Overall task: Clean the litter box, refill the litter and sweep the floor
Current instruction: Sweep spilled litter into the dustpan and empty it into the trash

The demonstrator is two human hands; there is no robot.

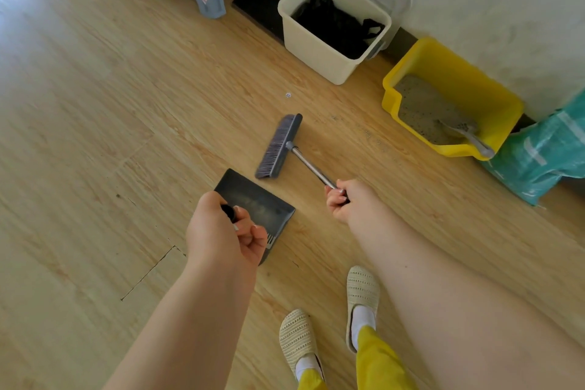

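Floor; bin; litter box.

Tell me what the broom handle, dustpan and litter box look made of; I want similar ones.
Broom handle: probably metal, polished; it is thin, silvery and shows bright highlights.
Dustpan: likely plastic, dark and matte with a dusty film; thin moulded pan with comb teeth at one edge.
Litter box: apparently plastic, glossy yellow; rounded moulded rim and a uniform colour.
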